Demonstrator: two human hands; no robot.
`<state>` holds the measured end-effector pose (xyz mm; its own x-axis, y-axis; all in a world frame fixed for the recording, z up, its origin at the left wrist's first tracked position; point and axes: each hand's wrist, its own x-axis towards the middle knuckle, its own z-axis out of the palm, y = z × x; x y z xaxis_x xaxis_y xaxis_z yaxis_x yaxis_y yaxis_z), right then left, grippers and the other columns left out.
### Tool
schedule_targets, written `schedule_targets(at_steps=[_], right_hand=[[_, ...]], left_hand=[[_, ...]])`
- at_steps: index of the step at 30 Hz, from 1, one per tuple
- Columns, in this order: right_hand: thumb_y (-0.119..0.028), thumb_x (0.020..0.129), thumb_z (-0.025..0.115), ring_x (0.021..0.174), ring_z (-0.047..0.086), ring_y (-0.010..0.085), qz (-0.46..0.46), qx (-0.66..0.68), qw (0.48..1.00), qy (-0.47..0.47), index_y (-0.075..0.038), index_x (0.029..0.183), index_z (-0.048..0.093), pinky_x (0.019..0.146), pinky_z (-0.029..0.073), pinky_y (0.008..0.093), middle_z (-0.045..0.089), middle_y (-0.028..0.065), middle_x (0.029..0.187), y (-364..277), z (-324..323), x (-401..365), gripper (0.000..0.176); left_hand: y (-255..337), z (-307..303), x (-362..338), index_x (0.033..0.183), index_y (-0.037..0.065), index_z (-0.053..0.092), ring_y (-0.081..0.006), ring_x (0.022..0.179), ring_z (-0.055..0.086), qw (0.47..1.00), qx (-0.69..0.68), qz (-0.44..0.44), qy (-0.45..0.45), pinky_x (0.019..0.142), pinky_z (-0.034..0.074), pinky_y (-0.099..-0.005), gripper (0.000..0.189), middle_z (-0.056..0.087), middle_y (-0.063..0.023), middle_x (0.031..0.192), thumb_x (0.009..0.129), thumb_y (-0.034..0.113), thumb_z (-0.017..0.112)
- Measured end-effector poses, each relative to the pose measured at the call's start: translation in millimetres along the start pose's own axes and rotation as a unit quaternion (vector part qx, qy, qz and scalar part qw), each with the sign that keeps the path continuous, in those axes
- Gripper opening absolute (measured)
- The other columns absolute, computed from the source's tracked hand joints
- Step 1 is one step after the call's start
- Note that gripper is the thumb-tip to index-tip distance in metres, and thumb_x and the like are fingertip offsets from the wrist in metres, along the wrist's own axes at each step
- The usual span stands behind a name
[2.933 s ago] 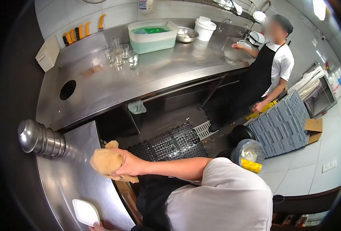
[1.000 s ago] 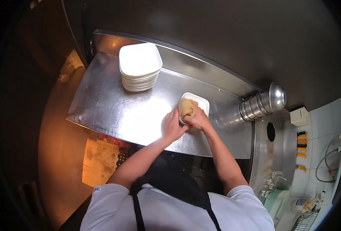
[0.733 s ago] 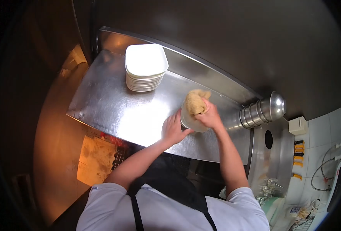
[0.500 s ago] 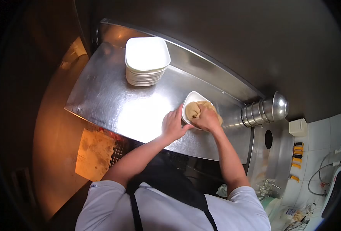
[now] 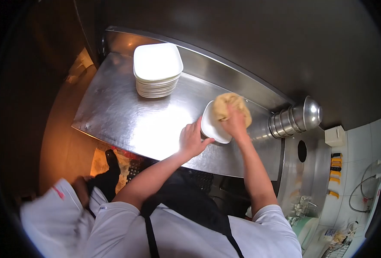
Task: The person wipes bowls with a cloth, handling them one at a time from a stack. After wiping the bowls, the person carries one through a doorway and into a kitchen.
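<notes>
A white square dish (image 5: 210,125) rests on the steel counter (image 5: 113,99). Its left rim is gripped by my left hand (image 5: 193,140), fingers along the far side and thumb at the near edge. My right hand (image 5: 235,123) presses a bunched tan cloth (image 5: 226,102) over the dish's far right part, which the cloth hides. To the left at the back stands a tall stack of white square dishes (image 5: 158,63).
Nested steel bowls (image 5: 302,117) lie on their side at the counter's right end. Yellow-handled tools (image 5: 335,167) hang on the tiled wall. Close on my left is another person in a white top (image 5: 61,215). A raised steel edge (image 5: 225,62) runs along the back.
My right hand has moved the cloth from inside the dish to its far right rim, baring more of the dish. Another person has come into view at lower left.
</notes>
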<state>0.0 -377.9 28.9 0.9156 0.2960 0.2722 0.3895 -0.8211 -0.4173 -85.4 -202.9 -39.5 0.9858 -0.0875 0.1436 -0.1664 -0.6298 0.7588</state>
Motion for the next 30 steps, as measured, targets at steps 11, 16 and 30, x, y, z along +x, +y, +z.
schedule_targets(at_steps=[11,16,30], right_hand=[[-0.008,0.076,0.067,0.093,0.068,0.0232,0.234,0.633,0.727,-0.128,0.001,0.115,0.061,0.083,0.057,0.0364,0.067,0.0090,0.104,-17.0,21.1,-16.9,0.041],[-0.016,0.078,0.060,0.114,0.063,0.0321,0.225,0.746,0.622,0.080,0.000,0.132,0.052,0.102,0.051,0.0467,0.063,0.0147,0.125,3.2,-20.0,-49.4,0.057],[-0.018,0.081,0.060,0.115,0.061,0.0298,0.194,0.776,0.538,0.266,-0.002,0.130,0.055,0.103,0.049,0.0451,0.063,0.0119,0.124,53.0,-75.8,-153.6,0.052]], left_hand=[[-0.9,0.7,2.3,0.149,-0.002,0.032,-0.0329,0.122,0.049,1.000,-0.001,-0.013,-0.012,0.105,0.036,-0.0436,0.095,0.054,-0.0181,0.131,0.077,0.038,0.081],[8.5,1.4,-2.9,0.146,0.002,0.040,-0.0383,0.136,0.039,0.985,0.070,0.116,0.111,0.110,0.028,-0.0590,0.092,0.050,-0.0198,0.138,0.073,0.041,0.083],[36.5,-0.5,42.2,0.106,0.009,0.065,-0.0331,0.102,0.066,0.918,0.212,0.238,-0.237,0.093,0.046,-0.0522,0.022,0.070,-0.0133,0.107,0.098,0.027,0.053]])
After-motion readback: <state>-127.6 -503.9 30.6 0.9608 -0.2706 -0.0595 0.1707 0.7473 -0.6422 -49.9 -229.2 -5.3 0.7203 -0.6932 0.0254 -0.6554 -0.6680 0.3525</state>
